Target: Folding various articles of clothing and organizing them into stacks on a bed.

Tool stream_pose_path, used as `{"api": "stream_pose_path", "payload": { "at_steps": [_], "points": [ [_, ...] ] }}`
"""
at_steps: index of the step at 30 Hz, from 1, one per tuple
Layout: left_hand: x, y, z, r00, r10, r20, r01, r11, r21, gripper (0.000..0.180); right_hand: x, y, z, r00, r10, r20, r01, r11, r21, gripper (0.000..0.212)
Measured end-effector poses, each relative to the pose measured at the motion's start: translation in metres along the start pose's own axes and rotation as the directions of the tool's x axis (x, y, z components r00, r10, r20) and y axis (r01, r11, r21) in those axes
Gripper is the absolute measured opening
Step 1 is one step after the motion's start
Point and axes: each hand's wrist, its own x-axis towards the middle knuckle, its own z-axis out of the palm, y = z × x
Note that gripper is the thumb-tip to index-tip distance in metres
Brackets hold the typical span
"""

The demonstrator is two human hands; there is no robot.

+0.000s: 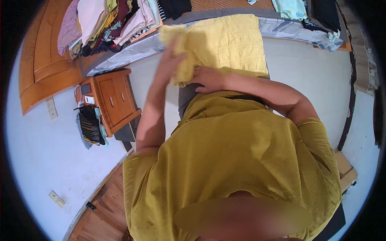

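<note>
A yellow crinkled cloth is spread over my lap, its far end by the bed edge. Its left part is lifted and doubled over in a narrow flap. My left hand is closed around this flap, slightly blurred by motion. At the near left corner of the cloth, my right hand grips the edge beside the flap; its fingertips are partly hidden by the fabric. Both forearms reach in from my yellow-green shirt.
Beyond the cloth stands a bed with a woven mat. A pile of clothes lies on its left, and more folded garments on its right. A wooden nightstand is at the left, with dark clothing hanging beside it.
</note>
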Motion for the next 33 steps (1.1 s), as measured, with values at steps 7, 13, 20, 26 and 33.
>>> {"api": "stream_pose_path", "payload": {
  "at_steps": [7,13,20,26,33],
  "points": [
    [0.018,-0.031,0.019,0.977,0.076,0.200,-0.058,0.994,-0.094,0.046,-0.060,-0.009,-0.057,0.952,0.300,-0.057,-0.260,0.895,0.361,0.024],
    [0.019,-0.112,-0.033,0.898,0.162,-0.409,-0.086,0.976,0.198,0.043,-0.192,0.061,-0.070,0.225,0.919,-0.322,-0.420,0.390,0.819,0.023],
    [0.011,-0.095,-0.010,0.947,-0.309,0.086,0.297,0.744,-0.599,0.050,-0.178,0.066,-0.065,0.291,0.956,-0.025,-0.463,0.164,0.871,0.033],
    [0.035,-0.049,0.006,0.977,-0.164,0.136,0.213,0.712,-0.670,0.053,-0.146,0.085,-0.078,0.356,0.894,-0.271,-0.117,0.331,0.936,0.026],
    [0.048,0.002,0.028,0.991,0.097,0.090,0.003,0.667,-0.745,0.051,-0.179,0.015,-0.163,0.121,0.776,-0.619,0.086,0.613,0.785,0.031]
  ]
}}
